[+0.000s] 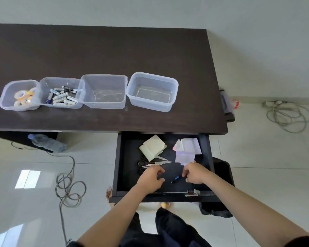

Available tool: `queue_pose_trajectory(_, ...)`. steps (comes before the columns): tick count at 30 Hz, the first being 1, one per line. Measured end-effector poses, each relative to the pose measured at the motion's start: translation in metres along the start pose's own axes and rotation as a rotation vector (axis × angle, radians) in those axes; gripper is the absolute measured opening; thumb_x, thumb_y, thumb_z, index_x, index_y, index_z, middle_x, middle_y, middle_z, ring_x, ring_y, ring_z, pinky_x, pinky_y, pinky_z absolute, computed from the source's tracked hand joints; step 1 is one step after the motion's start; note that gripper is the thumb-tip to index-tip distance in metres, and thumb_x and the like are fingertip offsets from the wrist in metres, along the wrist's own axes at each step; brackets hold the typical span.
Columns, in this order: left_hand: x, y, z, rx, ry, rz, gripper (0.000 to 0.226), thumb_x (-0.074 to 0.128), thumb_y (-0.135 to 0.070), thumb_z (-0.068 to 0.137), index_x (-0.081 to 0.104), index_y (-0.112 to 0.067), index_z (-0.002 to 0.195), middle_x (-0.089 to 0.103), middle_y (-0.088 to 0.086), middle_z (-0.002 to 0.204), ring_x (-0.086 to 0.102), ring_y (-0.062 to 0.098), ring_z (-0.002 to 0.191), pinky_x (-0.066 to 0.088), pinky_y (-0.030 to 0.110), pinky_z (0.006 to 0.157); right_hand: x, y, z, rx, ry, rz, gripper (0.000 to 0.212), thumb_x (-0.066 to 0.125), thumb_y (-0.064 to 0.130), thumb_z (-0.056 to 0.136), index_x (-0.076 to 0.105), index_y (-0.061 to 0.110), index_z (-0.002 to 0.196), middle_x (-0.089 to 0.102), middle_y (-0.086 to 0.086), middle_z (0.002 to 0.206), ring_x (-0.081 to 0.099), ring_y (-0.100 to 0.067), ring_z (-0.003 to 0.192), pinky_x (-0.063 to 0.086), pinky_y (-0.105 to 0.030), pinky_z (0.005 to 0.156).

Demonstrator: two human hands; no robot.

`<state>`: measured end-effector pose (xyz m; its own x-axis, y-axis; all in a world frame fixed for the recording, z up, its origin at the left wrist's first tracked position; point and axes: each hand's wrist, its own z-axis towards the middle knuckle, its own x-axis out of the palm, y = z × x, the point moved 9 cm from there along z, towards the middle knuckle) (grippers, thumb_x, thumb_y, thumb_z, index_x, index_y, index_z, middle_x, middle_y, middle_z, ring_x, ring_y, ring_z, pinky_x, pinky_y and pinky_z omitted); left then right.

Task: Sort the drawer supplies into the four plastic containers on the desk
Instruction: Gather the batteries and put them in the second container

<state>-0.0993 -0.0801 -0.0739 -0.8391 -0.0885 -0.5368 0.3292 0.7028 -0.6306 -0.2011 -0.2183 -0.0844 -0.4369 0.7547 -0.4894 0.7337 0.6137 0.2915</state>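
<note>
Clear plastic container, far left [6, 97]: on desk; holds rolls of clear and yellowish tape [23, 97].
Second clear plastic container [43, 86]: touching first; holds pile of AA-type batteries [62, 97].
Third clear plastic container [103, 81]: empty, upright.
Fourth clear plastic container [152, 81]: empty, just beside third.
Open dark wooden drawer [117, 166]: below desk edge.
Cream sticky-note pads [152, 147]: in drawer, rear left.
Pale pink and white paper slips [186, 150]: rear right, loosely overlapped.
Black-handled scissors [155, 163]: centre, lying flat.
Small blue-and-black battery [175, 179]: front, lying tilted.

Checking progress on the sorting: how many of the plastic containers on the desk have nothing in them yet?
2: the third container and the rightmost container. The leftmost container holds tape rolls, the second container batteries.
</note>
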Motion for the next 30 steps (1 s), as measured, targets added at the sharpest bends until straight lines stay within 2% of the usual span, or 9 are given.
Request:
queue_pose_trajectory(6, 0.055, -0.014, 0.029, 0.000, 0.152, 0.162, 0.045, 0.062, -0.021, 0.085, 0.053, -0.025, 0.129, 0.049, 0.003, 0.131, 0.049, 0.023, 0.120, 0.041, 0.034, 0.103, 0.023, -0.026, 0.017, 0.033, 0.039, -0.057, 0.026, 0.055, 0.002, 0.080, 0.068, 0.016, 0.098, 0.065, -0.007, 0.109, 0.063, -0.027, 0.096, 0.055, -0.036, 0.084)
queue_pose_trajectory(9, 0.071, -0.021, 0.043, 0.021, 0.183, 0.241, 0.045, 0.058, -0.017, 0.086, 0.053, -0.030, 0.129, 0.046, 0.003, 0.129, 0.046, 0.028, 0.119, 0.044, 0.041, 0.100, 0.031, -0.029, 0.024, 0.064, 0.067, -0.134, 0.016, 0.055, 0.004, 0.080, 0.065, 0.004, 0.092, 0.065, -0.010, 0.089, 0.062, -0.030, 0.082, 0.053, -0.035, 0.069)
queue_pose_trajectory(12, 0.081, -0.023, 0.050, 0.043, 0.198, 0.333, 0.039, 0.056, -0.014, 0.087, 0.058, -0.030, 0.123, 0.046, 0.003, 0.125, 0.044, 0.026, 0.116, 0.047, 0.040, 0.094, 0.039, -0.030, 0.024, 0.070, 0.090, -0.246, 0.006, 0.056, 0.006, 0.080, 0.059, 0.005, 0.075, 0.054, -0.007, 0.069, 0.054, -0.029, 0.070, 0.043, -0.031, 0.060)
queue_pose_trajectory(16, 0.085, -0.018, 0.050, 0.055, 0.189, 0.340, 0.034, 0.053, -0.006, 0.084, 0.063, -0.024, 0.111, 0.048, 0.004, 0.118, 0.053, 0.027, 0.106, 0.047, 0.035, 0.081, 0.044, -0.032, 0.027, 0.074, 0.094, -0.260, 0.020, 0.061, 0.007, 0.079, 0.050, 0.008, 0.062, 0.053, -0.006, 0.066, 0.055, -0.028, 0.069, 0.043, -0.031, 0.059)
queue_pose_trajectory(20, 0.078, -0.009, 0.048, 0.018, 0.183, 0.262, 0.034, 0.053, -0.002, 0.081, 0.061, -0.017, 0.111, 0.055, 0.007, 0.116, 0.056, 0.025, 0.104, 0.048, 0.032, 0.085, 0.042, -0.028, 0.026, 0.051, 0.099, -0.269, 0.028, 0.058, 0.002, 0.081, 0.044, 0.010, 0.057, 0.046, -0.005, 0.060, 0.053, -0.029, 0.069, 0.042, -0.032, 0.060)
queue_pose_trajectory(22, 0.075, -0.001, 0.046, -0.015, 0.186, 0.224, 0.030, 0.053, -0.003, 0.082, 0.060, -0.013, 0.109, 0.058, 0.008, 0.115, 0.056, 0.024, 0.103, 0.048, 0.031, 0.086, 0.043, -0.025, 0.025, 0.031, 0.106, -0.265, 0.024, 0.055, 0.001, 0.081, 0.048, 0.007, 0.059, 0.048, -0.006, 0.062, 0.053, -0.030, 0.070, 0.042, -0.032, 0.060)
queue_pose_trajectory(25, 0.069, 0.010, 0.041, -0.056, 0.175, 0.151, 0.025, 0.056, -0.004, 0.081, 0.064, -0.009, 0.104, 0.064, 0.009, 0.109, 0.061, 0.022, 0.098, 0.051, 0.028, 0.084, 0.046, -0.015, 0.024, -0.042, 0.121, -0.175, 0.011, 0.059, 0.003, 0.079, 0.069, 0.006, 0.078, 0.068, -0.011, 0.080, 0.062, -0.028, 0.075, 0.051, -0.034, 0.063)
queue_pose_trajectory(28, 0.062, 0.016, 0.035, -0.093, 0.141, 0.051, 0.026, 0.055, -0.001, 0.078, 0.067, -0.006, 0.101, 0.069, 0.009, 0.102, 0.064, 0.020, 0.092, 0.050, 0.021, 0.079, 0.052, -0.006, 0.022, -0.116, 0.126, -0.019, 0.015, 0.060, 0.005, 0.080, 0.070, 0.017, 0.078, 0.072, -0.005, 0.090, 0.063, -0.019, 0.079, 0.054, -0.031, 0.073)
queue_pose_trajectory(30, 0.056, 0.020, 0.031, -0.119, 0.112, -0.007, 0.027, 0.055, 0.001, 0.077, 0.069, -0.006, 0.099, 0.070, 0.009, 0.100, 0.063, 0.018, 0.084, 0.049, 0.018, 0.076, 0.056, -0.005, 0.021, -0.126, 0.146, 0.055, 0.010, 0.063, 0.009, 0.083, 0.068, 0.016, 0.088, 0.070, -0.005, 0.092, 0.061, -0.017, 0.083, 0.051, -0.029, 0.077)
